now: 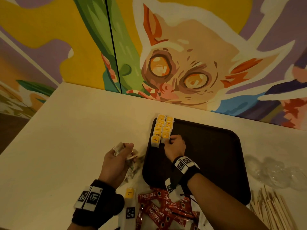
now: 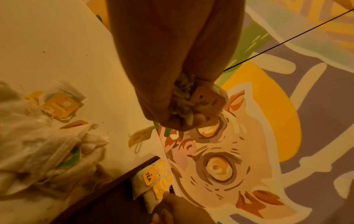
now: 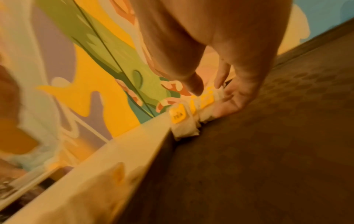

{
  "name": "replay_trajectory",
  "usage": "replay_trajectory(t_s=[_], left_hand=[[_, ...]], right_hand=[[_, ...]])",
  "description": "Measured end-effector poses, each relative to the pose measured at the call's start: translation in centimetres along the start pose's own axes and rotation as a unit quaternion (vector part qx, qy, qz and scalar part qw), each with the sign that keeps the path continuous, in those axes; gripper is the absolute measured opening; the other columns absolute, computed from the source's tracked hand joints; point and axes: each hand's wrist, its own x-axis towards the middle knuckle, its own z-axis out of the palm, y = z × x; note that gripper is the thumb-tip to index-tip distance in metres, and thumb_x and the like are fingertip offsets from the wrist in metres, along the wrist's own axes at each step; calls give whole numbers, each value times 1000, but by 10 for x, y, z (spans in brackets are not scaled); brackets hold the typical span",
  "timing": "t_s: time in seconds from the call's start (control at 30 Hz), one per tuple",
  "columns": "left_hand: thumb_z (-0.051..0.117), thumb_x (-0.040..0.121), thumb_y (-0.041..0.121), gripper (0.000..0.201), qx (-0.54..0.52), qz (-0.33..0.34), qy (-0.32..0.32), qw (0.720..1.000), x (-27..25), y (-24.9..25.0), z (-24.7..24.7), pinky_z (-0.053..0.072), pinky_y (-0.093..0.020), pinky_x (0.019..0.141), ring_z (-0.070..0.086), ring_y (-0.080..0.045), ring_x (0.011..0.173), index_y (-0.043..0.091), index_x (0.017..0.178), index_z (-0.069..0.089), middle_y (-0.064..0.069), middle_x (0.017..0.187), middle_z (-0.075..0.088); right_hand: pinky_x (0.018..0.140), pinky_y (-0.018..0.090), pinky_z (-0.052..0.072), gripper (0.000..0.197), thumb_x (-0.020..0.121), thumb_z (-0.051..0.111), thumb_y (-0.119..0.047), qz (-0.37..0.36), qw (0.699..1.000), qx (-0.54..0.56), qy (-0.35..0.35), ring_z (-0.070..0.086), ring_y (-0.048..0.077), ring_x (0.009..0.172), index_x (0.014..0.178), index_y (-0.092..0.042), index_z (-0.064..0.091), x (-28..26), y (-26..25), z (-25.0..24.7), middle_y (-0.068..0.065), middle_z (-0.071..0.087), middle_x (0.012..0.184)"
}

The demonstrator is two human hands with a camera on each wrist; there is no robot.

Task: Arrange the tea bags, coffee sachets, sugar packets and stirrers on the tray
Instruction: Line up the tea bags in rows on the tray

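Note:
A dark brown tray (image 1: 216, 163) lies on the white table. Two rows of yellow-tagged tea bags (image 1: 163, 128) line its far left corner. My right hand (image 1: 172, 141) pinches the nearest tea bag of the right row (image 3: 205, 100) between thumb and fingers, with the bag on the tray (image 3: 268, 151). My left hand (image 1: 124, 149) hovers left of the tray and grips a small bunch of tea bags (image 2: 206, 100). Below it lies a loose heap of tea bags (image 1: 134, 166). Red coffee sachets (image 1: 166, 208) lie near the front edge. Wooden stirrers (image 1: 272, 211) lie at the front right.
A crumpled clear plastic bag (image 1: 274, 171) lies right of the tray. One single tea bag (image 1: 129, 193) rests left of the sachets. A painted wall (image 1: 166, 55) rises directly behind the table. Most of the tray floor is bare.

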Motion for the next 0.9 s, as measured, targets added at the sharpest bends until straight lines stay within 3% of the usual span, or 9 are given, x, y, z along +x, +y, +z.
replay_trajectory(t_s=[0.07,0.2,0.3,0.37,0.47,0.57,0.7,0.8,0.9], left_hand=[[60,92,8,6,0,3,-1,1000,0,-2,2,50,-29,57,57,-18,64,2,92,58,-6,70,56],[59,92,7,5,-3,4,-4,1000,-1,-6,6,50,-32,64,58,-21,73,2,94,59,-7,76,56],[56,94,7,6,-11,-10,-13,1000,-5,-7,11,51,-31,59,60,-19,65,1,92,58,-9,74,57],[56,94,10,8,-12,-26,-15,999,-8,-7,13,52,-29,59,62,-17,65,2,94,60,-10,75,59],[61,92,15,11,-13,-50,-13,999,-12,-9,15,48,-35,69,59,-20,69,5,96,61,-10,77,58],[66,88,19,16,-6,-58,-4,998,-16,-10,15,46,-41,76,58,-24,73,5,94,61,-12,82,59],[67,88,22,22,-9,-60,15,998,-19,-10,12,51,-40,73,59,-27,76,3,97,59,-17,90,59],[66,88,24,21,-27,-67,16,997,-19,-10,12,51,-42,75,61,-28,78,6,95,59,-19,93,58],[62,91,28,25,-49,-71,29,996,-21,-10,14,51,-42,74,62,-28,77,7,103,57,-19,95,61]], right_hand=[[75,34,60,21,91,66,-27,-16,996,66,-56,65,19,97,108,-24,54,-20,-8,-7,5,62,116],[69,29,59,19,93,65,-17,-126,947,184,-230,68,21,84,111,-21,59,-74,-30,-31,4,62,110],[81,36,59,30,89,66,-5,-229,913,157,-297,69,20,89,111,-25,62,-99,-34,-43,-3,62,111],[84,37,59,31,87,68,-3,-260,907,142,-299,69,18,90,109,-25,64,-109,-34,-46,-4,64,112],[84,39,58,21,85,73,-6,-273,914,150,-261,69,15,87,101,-20,70,-115,-32,-49,1,67,106],[85,40,57,13,85,75,-14,-279,920,135,-239,69,14,88,95,-22,73,-118,-28,-53,-4,72,94],[85,40,57,9,88,72,-18,-297,914,136,-242,69,15,88,96,-21,75,-125,-26,-63,-6,74,90],[85,37,57,10,88,71,-18,-286,910,162,-252,69,15,88,98,-18,74,-130,-24,-68,-2,74,94],[79,35,58,7,89,70,-15,-266,906,200,-262,68,18,80,96,-16,72,-133,-23,-73,4,72,91]])
